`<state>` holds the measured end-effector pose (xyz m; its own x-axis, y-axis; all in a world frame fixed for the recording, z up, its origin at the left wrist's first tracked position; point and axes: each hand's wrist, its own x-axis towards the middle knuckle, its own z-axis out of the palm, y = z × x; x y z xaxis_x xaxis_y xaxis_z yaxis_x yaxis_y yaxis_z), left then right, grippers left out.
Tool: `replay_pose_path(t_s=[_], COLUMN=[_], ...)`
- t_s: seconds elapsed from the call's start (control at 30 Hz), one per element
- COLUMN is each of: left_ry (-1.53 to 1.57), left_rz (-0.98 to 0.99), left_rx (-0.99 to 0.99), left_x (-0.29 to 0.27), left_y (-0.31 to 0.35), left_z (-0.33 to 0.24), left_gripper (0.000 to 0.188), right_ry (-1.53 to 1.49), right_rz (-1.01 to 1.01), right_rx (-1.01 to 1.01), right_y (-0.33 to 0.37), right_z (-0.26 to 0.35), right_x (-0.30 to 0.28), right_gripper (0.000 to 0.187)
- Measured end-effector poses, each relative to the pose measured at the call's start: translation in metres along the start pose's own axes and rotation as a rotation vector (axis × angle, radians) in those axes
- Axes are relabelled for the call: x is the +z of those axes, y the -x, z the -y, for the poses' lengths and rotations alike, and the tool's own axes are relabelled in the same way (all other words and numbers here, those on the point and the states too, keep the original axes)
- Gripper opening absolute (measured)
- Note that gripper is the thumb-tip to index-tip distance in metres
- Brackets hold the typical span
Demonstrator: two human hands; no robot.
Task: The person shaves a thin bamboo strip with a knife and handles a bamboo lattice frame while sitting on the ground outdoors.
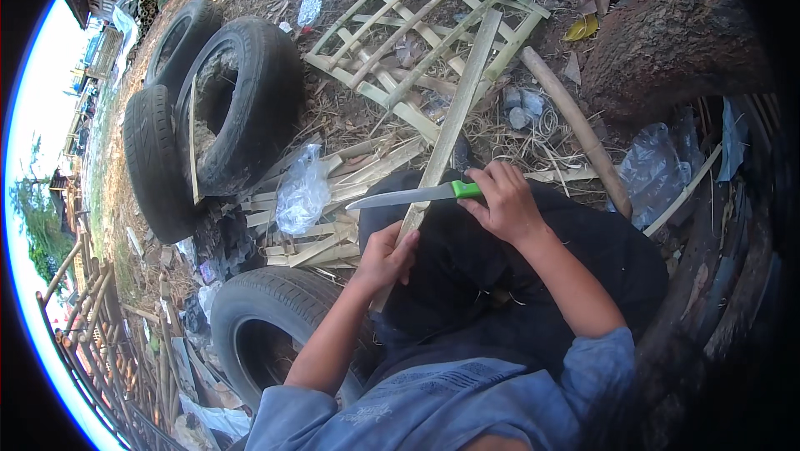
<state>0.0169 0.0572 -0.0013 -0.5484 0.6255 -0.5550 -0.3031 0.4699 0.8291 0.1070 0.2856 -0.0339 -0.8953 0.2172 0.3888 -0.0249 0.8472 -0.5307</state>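
Observation:
My left hand (388, 256) is closed around the lower part of a long bamboo strip (456, 122), which slants away from my lap toward the far right. In my right hand (502, 202) is a knife (400, 198), gripped by its green handle. Its blade points left and lies across the strip, a little beyond my left hand. Dark trousers (533, 259) cover my legs beneath both hands. The strip's far end overlaps a woven bamboo lattice (406, 97) on the ground.
Several old tyres (250, 109) stand at the left, with another tyre (250, 318) beside me. Split bamboo pieces (367, 177) and a clear plastic bag (302, 192) lie ahead. A wooden stick (577, 122) and a thick tree trunk (675, 30) are at the right.

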Motion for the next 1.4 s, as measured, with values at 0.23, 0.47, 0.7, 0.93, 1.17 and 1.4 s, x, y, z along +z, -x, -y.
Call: replay_pose_path(t_s=[0.23, 0.47, 0.7, 0.93, 1.17, 1.4], left_ry=[-0.025, -0.08, -0.104, -0.088, -0.034, -0.044], left_rz=[0.014, 0.02, 0.065, 0.063, 0.09, 0.095], left_rx=[-0.024, -0.022, -0.022, -0.011, -0.046, -0.072], left_x=[0.0, -0.002, -0.004, -0.01, -0.016, -0.011], left_y=[0.001, -0.001, -0.002, -0.003, -0.004, -0.006], left_z=[-0.003, -0.004, -0.002, 0.005, 0.007, 0.001], left_gripper=[0.028, 0.027, 0.028, 0.028, 0.032, 0.032], right_ry=[-0.026, 0.04, 0.26, 0.046, -0.114, 0.208], right_rz=[0.209, 0.106, -0.095, -0.138, 0.093, -0.034], right_rx=[0.058, -0.104, 0.457, 0.244, 0.092, 0.056], right_y=[0.005, -0.005, -0.032, -0.018, 0.003, -0.029], right_z=[-0.006, -0.034, -0.105, -0.073, -0.021, -0.085], right_x=[0.012, 0.019, -0.042, -0.057, 0.041, 0.008], right_gripper=[0.033, 0.042, 0.041, 0.048, 0.054, 0.056])
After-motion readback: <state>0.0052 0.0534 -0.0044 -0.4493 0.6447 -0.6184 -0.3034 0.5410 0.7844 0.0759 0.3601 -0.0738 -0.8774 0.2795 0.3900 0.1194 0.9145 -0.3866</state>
